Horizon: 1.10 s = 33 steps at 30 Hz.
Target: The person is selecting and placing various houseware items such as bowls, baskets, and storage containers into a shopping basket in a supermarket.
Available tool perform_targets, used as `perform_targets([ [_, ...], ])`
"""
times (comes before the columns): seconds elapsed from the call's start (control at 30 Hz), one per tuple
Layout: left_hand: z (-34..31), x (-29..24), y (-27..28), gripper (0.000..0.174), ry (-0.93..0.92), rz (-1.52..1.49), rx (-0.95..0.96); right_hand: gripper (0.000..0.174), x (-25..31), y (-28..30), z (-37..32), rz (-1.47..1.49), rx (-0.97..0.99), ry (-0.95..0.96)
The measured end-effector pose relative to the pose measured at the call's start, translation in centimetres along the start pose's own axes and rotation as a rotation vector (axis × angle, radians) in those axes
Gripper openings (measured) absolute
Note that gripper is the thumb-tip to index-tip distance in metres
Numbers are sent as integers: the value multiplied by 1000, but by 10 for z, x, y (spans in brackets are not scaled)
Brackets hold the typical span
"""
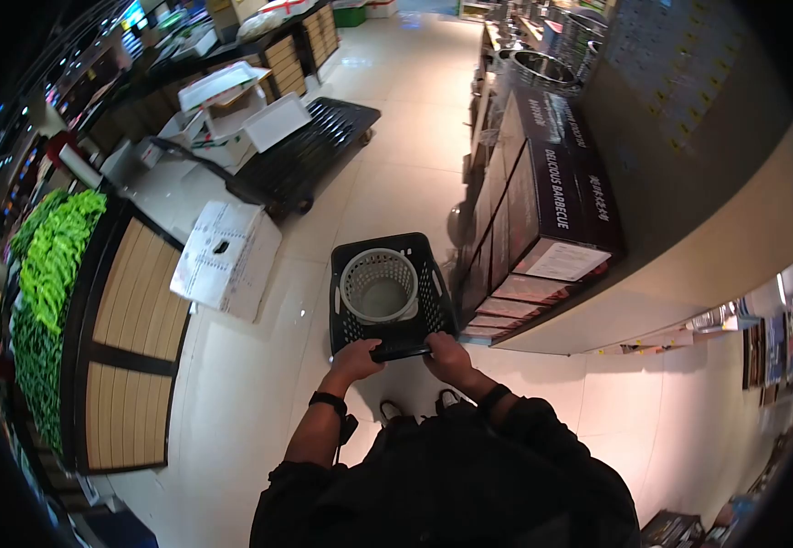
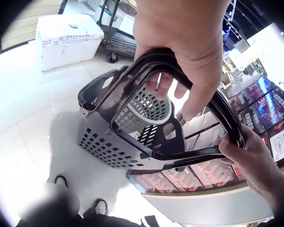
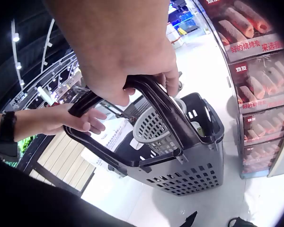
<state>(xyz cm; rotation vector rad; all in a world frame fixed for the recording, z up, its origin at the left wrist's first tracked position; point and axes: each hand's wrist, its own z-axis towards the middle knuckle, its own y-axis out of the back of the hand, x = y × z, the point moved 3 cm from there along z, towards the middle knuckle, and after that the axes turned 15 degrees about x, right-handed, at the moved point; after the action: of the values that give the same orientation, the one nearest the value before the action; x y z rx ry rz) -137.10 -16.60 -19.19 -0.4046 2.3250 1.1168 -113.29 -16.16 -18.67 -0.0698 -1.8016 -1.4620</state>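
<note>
1. The pale tiled floor (image 1: 414, 128) runs through a shop aisle; its glossy surface reflects the overhead lights and could be slippery if wet.
2. A wood-sided produce stand (image 1: 136, 301) with leafy greens (image 1: 52, 265) borders the person's left; pots and pans line the shelving ahead.
3. Cartons marked "DELICIOUS BARBECUE" (image 1: 565, 205) stand stacked just beside the basket on the right. A sideways swing could knock or scrape them.
4. A black flatbed cart (image 1: 323, 137) carries white foam trays farther ahead; walking with eyes down could bring a shin against it.
5. A marked white box (image 1: 223, 251) sits on the floor to the left, narrowing the way.
6. The black shopping basket (image 3: 199, 170) is in front of the person, above or near the feet; whether its base meets the floor cannot be told.
7. A grey perforated basket (image 3: 149, 124) sits inside it, and could slide or tip if one side drops.
8. The left hand (image 1: 354, 361) and right hand (image 1: 449, 359) grip the paired handles (image 2: 220, 113) near opposite corners, fingers curled round them. Uneven lifting or a loosened grip could tilt the load.
</note>
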Motion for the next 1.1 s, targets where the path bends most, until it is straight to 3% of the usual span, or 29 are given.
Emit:
perform_targets([
  [0.2, 25, 10, 30, 67, -15, 23, 73, 25, 6, -2, 28, 45, 55, -231],
  [0.47, 49, 6, 64, 70, 55, 44, 175, 26, -2, -1, 54, 60, -6, -260],
  [0.77, 98, 16, 103, 67, 54, 80, 136, 26, -16, 18, 107, 87, -37, -264],
  [0.83, 112, 13, 111, 76, 15, 169, 134, 27, -30, 18, 116, 94, -21, -281],
  [0.87, 118, 13, 113, 76, 22, 168, 139, 31, -35, 22, 123, 23, -123, -172],
  [0.93, 128, 8, 124, 88, -36, 363, -76, 36, -36, 28, 135, -31, -223, -69],
  [1.0, 139, 7, 131, 92, -35, 386, -96, 54, -40, 30, 144, -158, -135, -234],
  [1.03, 144, 5, 137, 97, -44, 403, -129, 54, -38, 36, 150, -153, -134, -238],
  [1.1, 158, 6, 147, 97, -44, 411, -133, 74, -43, 42, 164, -4, 47, -363],
])
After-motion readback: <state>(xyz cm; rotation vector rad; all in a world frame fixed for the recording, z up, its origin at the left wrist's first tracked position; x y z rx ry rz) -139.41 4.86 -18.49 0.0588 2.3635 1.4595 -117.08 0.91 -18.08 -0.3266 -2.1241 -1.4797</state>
